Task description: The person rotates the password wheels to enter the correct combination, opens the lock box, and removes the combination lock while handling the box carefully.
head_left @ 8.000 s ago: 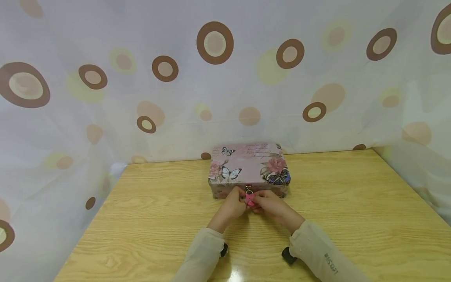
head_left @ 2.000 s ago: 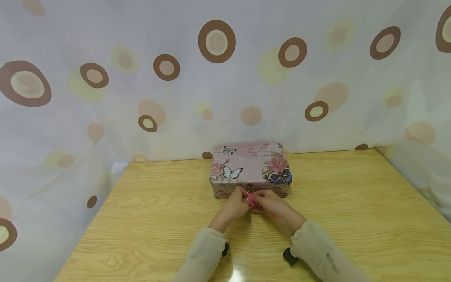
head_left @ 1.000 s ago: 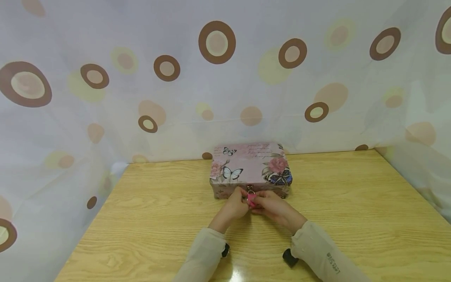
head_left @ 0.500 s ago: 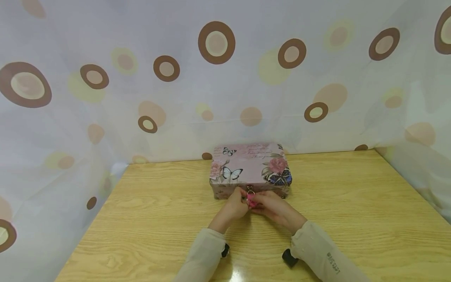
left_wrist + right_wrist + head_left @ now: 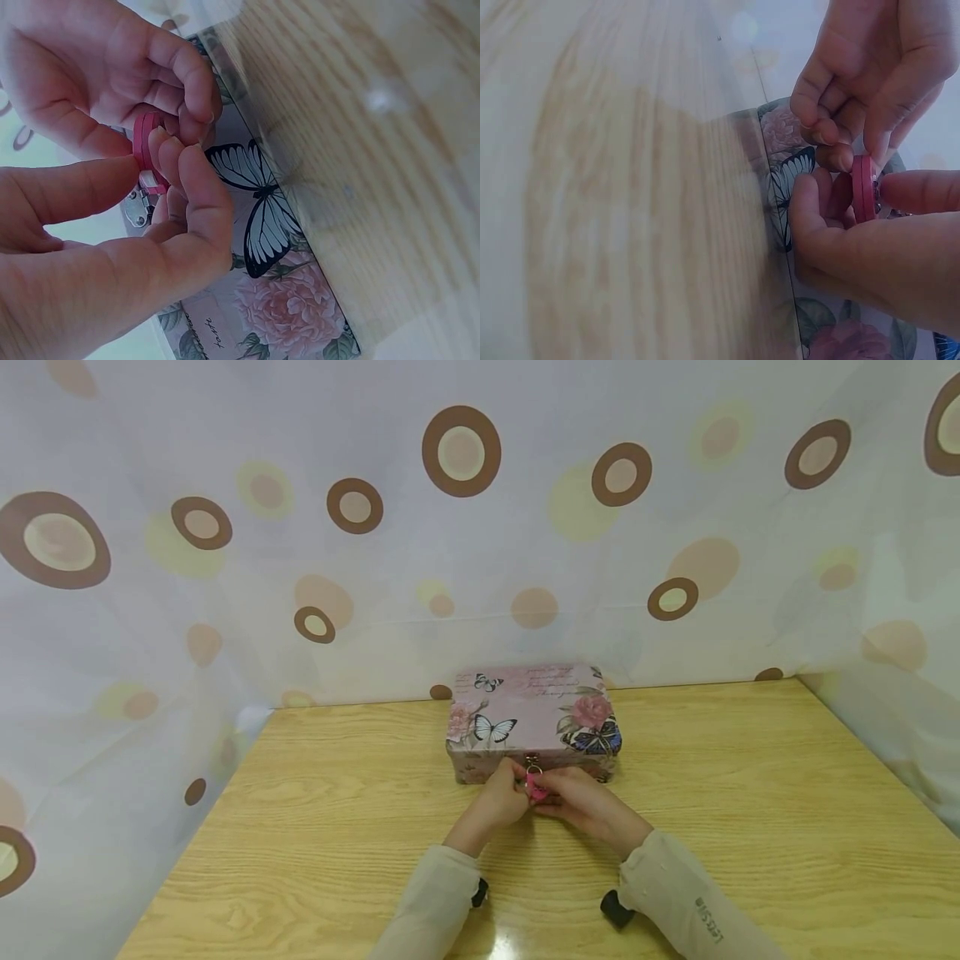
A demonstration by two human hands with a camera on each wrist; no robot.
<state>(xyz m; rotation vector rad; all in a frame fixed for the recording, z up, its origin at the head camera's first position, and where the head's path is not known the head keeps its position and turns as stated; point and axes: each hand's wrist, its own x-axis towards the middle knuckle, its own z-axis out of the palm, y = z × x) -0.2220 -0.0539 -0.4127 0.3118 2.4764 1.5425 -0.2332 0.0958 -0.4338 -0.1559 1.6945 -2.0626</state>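
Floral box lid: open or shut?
Shut. The lid lies level on the floral box, no gap showing, and the pink padlock sits at the front clasp.

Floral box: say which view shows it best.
The head view: the floral box shows its entire top, with only part of its front covered. Each wrist view shows just part of its printed surface, the rest hidden or cropped.

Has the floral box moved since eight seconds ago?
No; the floral box shows no visible shift against the brown dot by its far left corner.
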